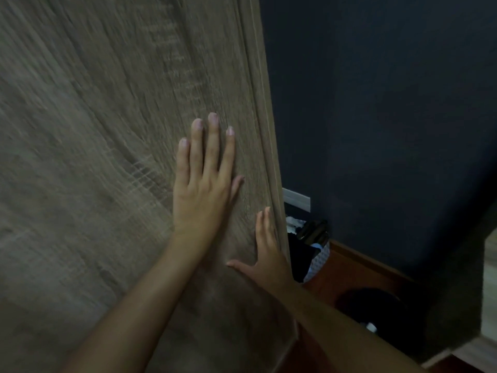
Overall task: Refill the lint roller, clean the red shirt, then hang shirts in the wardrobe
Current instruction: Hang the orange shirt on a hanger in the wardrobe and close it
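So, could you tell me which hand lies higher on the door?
The left hand, flat on the door face; the right hand sits lower, near its edge.

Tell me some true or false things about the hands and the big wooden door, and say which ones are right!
1. Both hands lie flat on the wooden door. True.
2. The left hand holds a red shirt. False: it holds nothing; its straight fingers press the door.
3. The right hand is lower than the left hand and near the door's edge. True.
4. The wall beside the door is bright yellow. False: it is dark blue.
5. A patterned basket sits on the floor past the door's edge. True.
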Available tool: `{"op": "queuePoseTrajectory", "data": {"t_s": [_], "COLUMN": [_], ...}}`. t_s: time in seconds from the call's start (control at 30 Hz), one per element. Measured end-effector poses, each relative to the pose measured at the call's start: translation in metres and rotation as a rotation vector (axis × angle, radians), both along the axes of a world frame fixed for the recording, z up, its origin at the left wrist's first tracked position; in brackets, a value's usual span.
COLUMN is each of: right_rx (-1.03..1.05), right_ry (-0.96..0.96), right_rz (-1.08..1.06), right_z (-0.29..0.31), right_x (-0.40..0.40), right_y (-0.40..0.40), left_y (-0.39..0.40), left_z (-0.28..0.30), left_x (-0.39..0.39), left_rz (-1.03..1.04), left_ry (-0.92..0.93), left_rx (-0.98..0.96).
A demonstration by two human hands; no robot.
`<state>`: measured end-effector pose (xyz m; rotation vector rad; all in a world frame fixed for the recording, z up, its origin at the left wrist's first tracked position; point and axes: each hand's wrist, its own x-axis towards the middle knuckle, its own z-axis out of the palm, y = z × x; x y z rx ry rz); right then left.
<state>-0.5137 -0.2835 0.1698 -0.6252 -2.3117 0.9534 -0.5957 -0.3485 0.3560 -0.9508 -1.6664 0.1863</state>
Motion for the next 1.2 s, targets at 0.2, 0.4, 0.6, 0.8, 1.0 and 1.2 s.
{"op": "queuePoseTrajectory", "data": {"t_s": [0.2, 0.4, 0.6, 0.8, 1.0, 1.2], "right_rx": [0.029, 0.047, 0.059, 0.167, 0.311, 0.411], "right_ry": [0.000, 0.034, -0.027, -0.239, -0.291, -0.400], "right_rz": [0.006, 0.034, 0.103, 0.215, 0.361, 0.421], "right_z": [-0.003, -0.008, 0.002, 0.013, 0.061, 0.125], "right_x": [0.000, 0.002, 0.020, 0.052, 0.085, 0.105], "right_y": [0.002, 0.007, 0.016, 0.011, -0.015, -0.026], "left_y": [0.001, 0.000, -0.009, -0.060, -0.147, -0.201], "left_z": [-0.002, 0.001, -0.008, -0.041, -0.049, -0.017], "left_x": [0.000, 0.003, 0.013, 0.042, 0.095, 0.126], "left_rz": [0.036, 0.032, 0.036, 0.136, 0.330, 0.376], "left_ry": [0.042, -0.011, -0.119, -0.365, -0.581, -0.685], "left_rx": [0.009, 0.018, 0.009, -0.062, -0.072, -0.064]}}
